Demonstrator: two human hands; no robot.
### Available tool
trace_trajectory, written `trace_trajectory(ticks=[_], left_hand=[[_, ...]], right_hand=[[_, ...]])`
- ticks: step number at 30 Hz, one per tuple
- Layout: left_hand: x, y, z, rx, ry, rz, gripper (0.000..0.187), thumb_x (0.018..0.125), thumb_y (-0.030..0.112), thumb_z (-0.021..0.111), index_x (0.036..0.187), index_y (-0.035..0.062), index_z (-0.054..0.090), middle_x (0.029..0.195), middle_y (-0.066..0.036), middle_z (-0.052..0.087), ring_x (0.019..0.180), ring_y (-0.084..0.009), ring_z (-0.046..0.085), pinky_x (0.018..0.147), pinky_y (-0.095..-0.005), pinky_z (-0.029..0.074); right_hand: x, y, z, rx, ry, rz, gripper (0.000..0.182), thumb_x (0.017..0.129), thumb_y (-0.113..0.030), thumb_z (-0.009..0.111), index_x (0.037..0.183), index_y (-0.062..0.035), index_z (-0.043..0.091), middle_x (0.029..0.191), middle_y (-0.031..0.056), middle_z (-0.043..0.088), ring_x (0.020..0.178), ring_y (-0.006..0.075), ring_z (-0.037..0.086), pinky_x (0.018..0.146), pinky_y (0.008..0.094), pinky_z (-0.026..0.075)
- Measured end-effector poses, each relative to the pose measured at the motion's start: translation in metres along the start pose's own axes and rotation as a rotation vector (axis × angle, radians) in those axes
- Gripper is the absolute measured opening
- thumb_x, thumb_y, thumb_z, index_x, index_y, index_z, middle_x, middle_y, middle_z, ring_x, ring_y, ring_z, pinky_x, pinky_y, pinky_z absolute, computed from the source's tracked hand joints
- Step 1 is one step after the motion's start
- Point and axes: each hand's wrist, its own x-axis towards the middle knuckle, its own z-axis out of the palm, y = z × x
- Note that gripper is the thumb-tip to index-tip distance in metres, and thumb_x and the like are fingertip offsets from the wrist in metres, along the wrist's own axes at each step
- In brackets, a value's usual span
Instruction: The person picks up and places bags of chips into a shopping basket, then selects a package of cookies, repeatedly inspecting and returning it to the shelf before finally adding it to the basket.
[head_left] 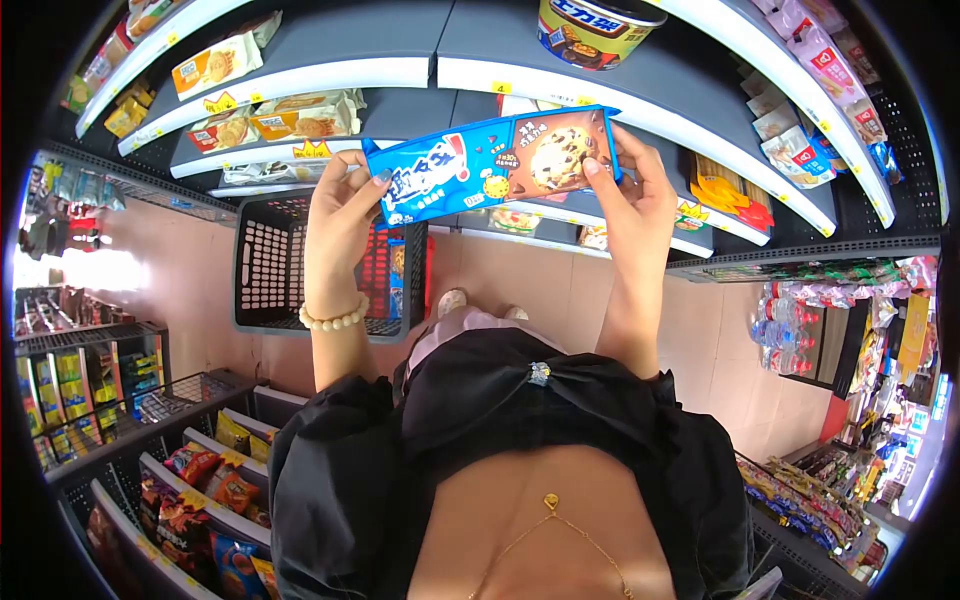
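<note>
A blue and brown cookie packet [480, 170] with a chocolate-chip cookie printed on its right part is held out level before the shelves. My left hand [345, 215] pinches its left end, thumb on the front. At the right end, my right hand [635, 195] grips it with the thumb across the printed cookie. The fingers behind the packet are mostly hidden. Below my left forearm and beside my legs, a dark shopping basket [262, 325] stands on the floor, with a blue packet [396, 285] partly visible inside.
In front are curved shelves [390, 75] with biscuit packs [310, 113] on the left and a large yellow tub [600, 35] on top. Wrapped snacks [800, 155] line the right side. Bagged snacks [215, 480] fill racks at lower left. Bottles [785, 330] stand at right on the floor.
</note>
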Motion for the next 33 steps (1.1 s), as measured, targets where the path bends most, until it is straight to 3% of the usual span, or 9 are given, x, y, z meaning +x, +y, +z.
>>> trace_trajectory(ticks=[8,15,19,20,24,27,31,32,33], left_hand=[[-0.011,-0.008,-0.038,0.000,0.054,0.018,0.015,0.084,-0.002,0.058,0.096,0.0024,0.050,0.090,-0.008,0.064,0.080,-0.0126,0.062,0.071,-0.0254,0.051],[-0.050,-0.056,-0.124,0.002,0.384,-0.120,0.015,0.082,-0.001,0.063,0.088,0.0063,0.051,0.080,-0.004,0.060,0.071,-0.0117,0.061,0.059,-0.0248,0.051],[-0.099,-0.077,-0.165,0.059,0.680,-0.113,0.021,0.080,-0.002,0.063,0.091,0.0076,0.048,0.085,-0.007,0.060,0.074,-0.0134,0.060,0.060,-0.0269,0.052],[-0.109,-0.081,-0.171,0.067,0.751,-0.099,0.029,0.079,-0.002,0.062,0.103,0.0069,0.048,0.087,-0.009,0.060,0.074,-0.0136,0.060,0.060,-0.0264,0.051],[-0.140,-0.102,-0.204,0.107,0.922,-0.173,0.040,0.078,-0.001,0.062,0.116,0.0057,0.052,0.089,-0.008,0.061,0.072,-0.0131,0.060,0.059,-0.0270,0.051],[-0.148,-0.132,-0.222,0.093,0.952,-0.249,0.029,0.077,0.002,0.064,0.105,0.0038,0.058,0.083,-0.006,0.061,0.065,-0.0112,0.058,0.053,-0.0221,0.047],[-0.135,-0.175,-0.234,0.207,0.948,-0.311,0.019,0.076,0.003,0.066,0.093,0.0023,0.057,0.076,-0.004,0.061,0.056,-0.0095,0.055,0.047,-0.0194,0.043],[-0.130,-0.185,-0.235,0.193,0.940,-0.370,0.018,0.076,0.004,0.066,0.091,0.0024,0.057,0.075,-0.004,0.061,0.056,-0.0096,0.055,0.046,-0.0196,0.042],[-0.125,-0.190,-0.236,0.180,0.931,-0.430,0.017,0.076,0.004,0.067,0.089,0.0025,0.056,0.073,-0.005,0.061,0.055,-0.0098,0.055,0.045,-0.0198,0.042]], right_hand=[[0.005,0.034,0.029,0.000,-0.132,0.073,0.037,0.080,-0.004,0.066,0.116,-0.0003,0.057,0.100,0.0076,0.055,0.089,0.0142,0.054,0.073,0.0269,0.048],[-0.014,0.109,0.065,-0.076,-0.453,0.220,0.039,0.083,-0.006,0.063,0.121,-0.0027,0.055,0.115,0.0127,0.059,0.104,0.0164,0.055,0.081,0.0273,0.046],[-0.038,0.136,0.085,-0.103,-0.584,0.261,0.033,0.083,-0.005,0.062,0.116,-0.0028,0.058,0.110,0.0083,0.062,0.097,0.0133,0.058,0.078,0.0262,0.047],[-0.046,0.142,0.091,-0.084,-0.609,0.282,0.031,0.083,-0.005,0.062,0.114,-0.0029,0.059,0.108,0.0072,0.063,0.096,0.0127,0.058,0.078,0.0263,0.047],[-0.075,0.156,0.117,-0.090,-0.775,0.328,0.027,0.084,-0.008,0.062,0.111,-0.0044,0.061,0.104,0.0062,0.065,0.093,0.0132,0.060,0.079,0.0275,0.048],[-0.104,0.173,0.150,-0.082,-0.941,0.256,0.030,0.081,-0.009,0.064,0.110,-0.0061,0.061,0.106,0.0099,0.063,0.095,0.0194,0.061,0.081,0.0313,0.048],[-0.150,0.203,0.188,-0.187,-1.296,-0.184,0.034,0.076,-0.008,0.062,0.110,-0.0069,0.061,0.111,0.0114,0.059,0.106,0.0302,0.054,0.091,0.0392,0.044],[-0.160,0.202,0.191,-0.244,-1.385,-0.094,0.034,0.075,-0.009,0.063,0.109,-0.0065,0.060,0.112,0.0102,0.058,0.109,0.0307,0.052,0.094,0.0408,0.041],[-0.171,0.207,0.195,-0.277,-1.462,-0.167,0.034,0.075,-0.008,0.062,0.109,-0.0051,0.060,0.114,0.0110,0.057,0.111,0.0305,0.050,0.095,0.0401,0.041]])
